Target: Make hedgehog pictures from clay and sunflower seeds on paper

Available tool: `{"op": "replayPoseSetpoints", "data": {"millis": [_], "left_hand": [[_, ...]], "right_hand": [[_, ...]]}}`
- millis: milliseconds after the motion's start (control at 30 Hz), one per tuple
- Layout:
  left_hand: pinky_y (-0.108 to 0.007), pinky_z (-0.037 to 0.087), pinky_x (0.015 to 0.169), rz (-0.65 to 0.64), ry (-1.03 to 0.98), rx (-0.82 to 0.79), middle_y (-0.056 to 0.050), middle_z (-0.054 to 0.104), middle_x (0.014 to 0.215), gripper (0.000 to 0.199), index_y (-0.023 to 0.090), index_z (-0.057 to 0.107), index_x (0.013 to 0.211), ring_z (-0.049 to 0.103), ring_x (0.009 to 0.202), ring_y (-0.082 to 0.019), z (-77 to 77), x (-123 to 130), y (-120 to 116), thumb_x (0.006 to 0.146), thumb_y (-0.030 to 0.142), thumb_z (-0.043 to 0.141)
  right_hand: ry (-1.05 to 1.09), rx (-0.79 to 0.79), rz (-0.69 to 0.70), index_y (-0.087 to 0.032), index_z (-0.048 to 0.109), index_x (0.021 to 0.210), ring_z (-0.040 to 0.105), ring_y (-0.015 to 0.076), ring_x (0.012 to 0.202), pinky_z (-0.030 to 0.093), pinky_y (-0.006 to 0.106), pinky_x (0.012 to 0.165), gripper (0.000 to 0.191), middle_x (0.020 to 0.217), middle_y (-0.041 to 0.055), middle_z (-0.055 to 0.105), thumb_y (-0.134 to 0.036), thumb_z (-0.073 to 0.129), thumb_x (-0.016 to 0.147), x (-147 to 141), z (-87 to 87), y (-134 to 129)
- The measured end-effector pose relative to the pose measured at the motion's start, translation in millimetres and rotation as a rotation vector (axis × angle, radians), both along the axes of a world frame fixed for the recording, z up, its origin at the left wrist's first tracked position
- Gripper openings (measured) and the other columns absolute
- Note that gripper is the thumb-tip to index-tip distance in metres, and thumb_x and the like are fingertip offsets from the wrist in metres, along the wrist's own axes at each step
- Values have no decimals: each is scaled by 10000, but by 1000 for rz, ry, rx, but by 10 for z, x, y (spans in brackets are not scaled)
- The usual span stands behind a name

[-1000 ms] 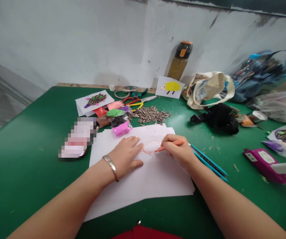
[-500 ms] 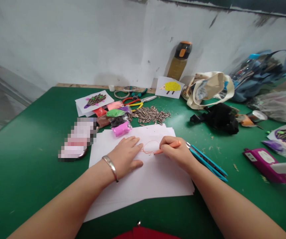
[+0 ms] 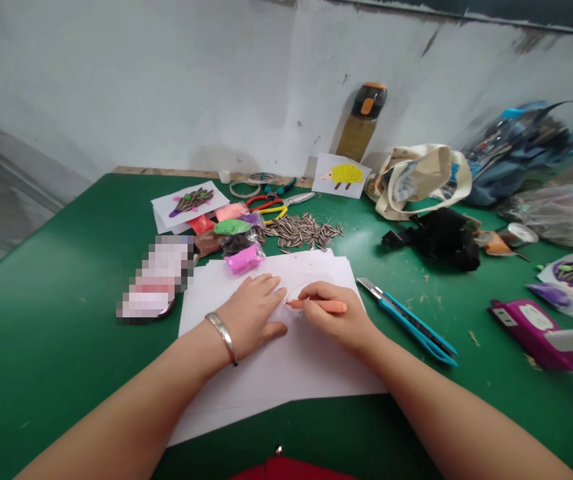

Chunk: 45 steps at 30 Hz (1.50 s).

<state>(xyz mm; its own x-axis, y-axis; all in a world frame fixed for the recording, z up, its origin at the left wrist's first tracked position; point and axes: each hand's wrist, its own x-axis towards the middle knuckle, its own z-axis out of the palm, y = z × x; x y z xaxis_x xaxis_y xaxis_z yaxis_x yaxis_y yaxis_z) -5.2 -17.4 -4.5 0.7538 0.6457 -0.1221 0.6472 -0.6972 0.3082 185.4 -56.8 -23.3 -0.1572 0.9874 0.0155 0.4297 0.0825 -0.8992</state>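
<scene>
White sheets of paper [image 3: 266,380] lie in a loose stack before me. My left hand [image 3: 252,312], a silver bangle on its wrist, rests flat on the paper with fingers spread. Between the fingers of my right hand [image 3: 336,317] is an orange crayon or marker [image 3: 330,306]; which of the two I cannot tell. Its tip is at the paper, close to my left fingertips. Part of a thin orange outline [image 3: 300,287] shows above the right hand, which covers the rest. Beside the right forearm lies a blue utility knife [image 3: 411,323], blade extended.
Behind the paper are sunflower seeds [image 3: 304,231], coloured clay packets [image 3: 244,259], and pliers and scissors [image 3: 276,208]. A pixelated phone-like object [image 3: 156,280] lies left. A hedgehog drawing [image 3: 344,177] leans near a bottle [image 3: 361,123]. Bags [image 3: 416,180] and a magenta device [image 3: 536,333] stand right.
My right hand has moved left with the orange drawing tool, its tip now near my left fingers. It covers more of the outline, and the knife shows more fully. My left hand stays put.
</scene>
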Motion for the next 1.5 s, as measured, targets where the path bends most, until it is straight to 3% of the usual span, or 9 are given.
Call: {"op": "replayPoseSetpoints", "data": {"millis": [300,700,1067,1500], "left_hand": [[-427,382,930,4,-8,-6,-105,534,1117,338,164,562,1070,465,1060,-281,4,8,1,778,311,651],[-405,390,873,0,-40,-13,-77,535,1027,229,182,562,958,468,990,-266,24,10,2,776,300,633],[-413,390,889,-1,-12,-3,-100,538,1075,277,166,574,1007,469,1023,-279,19,7,2,781,312,641],[-434,393,904,-4,-35,11,-105,545,1101,281,177,563,1016,474,1043,-289,7,2,2,783,323,617]], "right_hand": [[-84,58,-4,-225,651,816,615,138,718,449,246,666,140,774,-25,689,-217,512,801,-28,-31,3],[-14,69,132,-224,651,809,651,149,833,463,241,739,205,871,-14,719,-104,494,753,-31,-5,-5],[-11,-5,17,-212,606,703,646,144,754,440,216,618,156,728,-27,677,-128,482,749,9,14,2],[25,-22,-14,-209,621,722,647,168,777,450,238,637,149,731,-9,660,-158,486,758,29,34,6]]}}
